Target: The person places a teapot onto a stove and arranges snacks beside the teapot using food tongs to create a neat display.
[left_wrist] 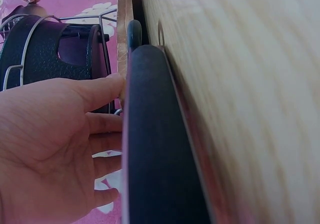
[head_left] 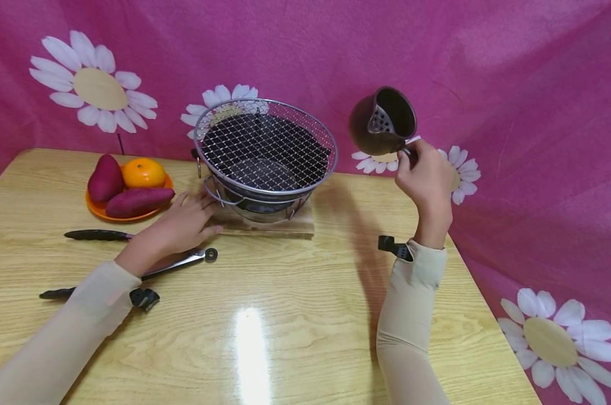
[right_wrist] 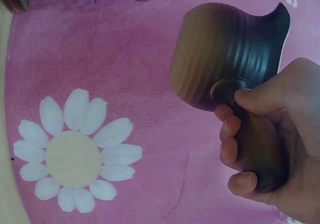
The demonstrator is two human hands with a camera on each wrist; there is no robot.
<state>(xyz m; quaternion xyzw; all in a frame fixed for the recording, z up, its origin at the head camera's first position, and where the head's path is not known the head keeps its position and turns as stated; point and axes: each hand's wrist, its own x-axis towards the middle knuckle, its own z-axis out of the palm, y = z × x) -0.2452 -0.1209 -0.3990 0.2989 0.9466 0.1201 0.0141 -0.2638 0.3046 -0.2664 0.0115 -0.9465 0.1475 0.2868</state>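
Note:
Raised at the right, above the table's back edge, my right hand (head_left: 429, 171) grips the handle of a brown side-handled teapot (head_left: 363, 126). The pot is tilted and lidless, with strainer holes behind its spout; in the right wrist view my fingers curl round the handle (right_wrist: 262, 151). My left hand (head_left: 186, 224) lies low with its fingers extended, fingertips right at the wooden board (head_left: 265, 226) under a round tabletop grill (head_left: 265, 152) with a wire mesh top. Black-and-silver tongs (head_left: 176, 265) lie spread on the table, partly hidden by my left forearm.
An orange plate (head_left: 99, 211) at the back left bears two purple sweet potatoes (head_left: 140, 202) and an orange fruit (head_left: 144, 172). The wooden table (head_left: 305, 315) ends at a pink flowered cloth (head_left: 305, 45) behind it and on the right.

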